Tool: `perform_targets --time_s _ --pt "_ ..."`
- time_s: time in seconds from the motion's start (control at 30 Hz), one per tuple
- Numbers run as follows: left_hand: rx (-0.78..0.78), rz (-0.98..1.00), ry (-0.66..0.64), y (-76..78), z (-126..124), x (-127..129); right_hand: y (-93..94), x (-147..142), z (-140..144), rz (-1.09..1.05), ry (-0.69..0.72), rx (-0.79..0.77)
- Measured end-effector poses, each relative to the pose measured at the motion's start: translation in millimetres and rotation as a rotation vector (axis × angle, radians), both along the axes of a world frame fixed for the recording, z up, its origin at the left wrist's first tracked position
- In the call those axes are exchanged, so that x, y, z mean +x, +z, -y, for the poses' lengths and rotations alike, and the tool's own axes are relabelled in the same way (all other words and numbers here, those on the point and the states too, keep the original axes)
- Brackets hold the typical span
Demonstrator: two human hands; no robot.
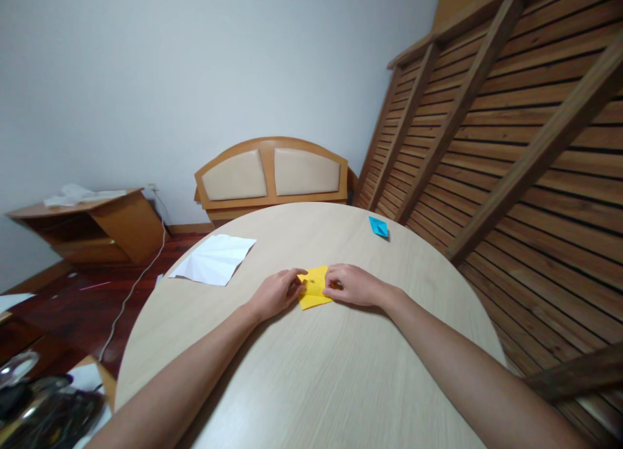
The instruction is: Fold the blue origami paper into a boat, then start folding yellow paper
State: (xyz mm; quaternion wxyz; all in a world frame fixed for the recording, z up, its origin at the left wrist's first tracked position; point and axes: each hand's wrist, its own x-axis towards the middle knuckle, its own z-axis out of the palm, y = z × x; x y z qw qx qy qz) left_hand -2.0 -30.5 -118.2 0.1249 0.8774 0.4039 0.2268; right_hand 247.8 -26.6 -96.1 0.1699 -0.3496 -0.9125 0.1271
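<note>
The yellow paper (314,287) lies flat on the round bench (311,371), a little beyond its middle and straight ahead of the person, and both hands meet on it from opposite sides. The left hand (275,294) rests on the paper's left edge, its fingers (298,285) pinching or pressing a small fold near the upper left corner; the right hand (351,285) covers the right edge, its fingers (331,287) curled down onto the sheet, holding it against the bench. The paper sits between the two sets of fingertips, its folded shape running roughly from near-left to far-right, with a pointed corner toward the person. Neither hand is clearly nearer; both touch it. A white creased sheet (214,259) lies well apart at the left rim, and a small blue folded piece (378,226) lies well apart near the far right rim.
</note>
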Motion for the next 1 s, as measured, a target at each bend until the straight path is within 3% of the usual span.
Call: perform_targets --time_s 0.33,0.7,0.77,0.93,1.0 --pt "0.076 -0.107 0.04 -1.8 -1 2 -1.7 0 0 -0.026 -0.055 -0.024" --pt "0.148 -0.168 0.052 -2.3 -3 0 -3.7 1 1 -0.018 0.077 0.021" --pt "0.178 -0.171 0.006 -0.5 -2 -1 -4.5 1 0 -0.011 0.078 0.024" --pt "0.196 -0.166 -0.288 8.2 5 -1 -9.8 2 -4 -0.007 0.053 0.04" --pt "0.192 -0.167 -0.324 13.0 8 0 -11.3 3 -5 -0.006 0.046 0.042"
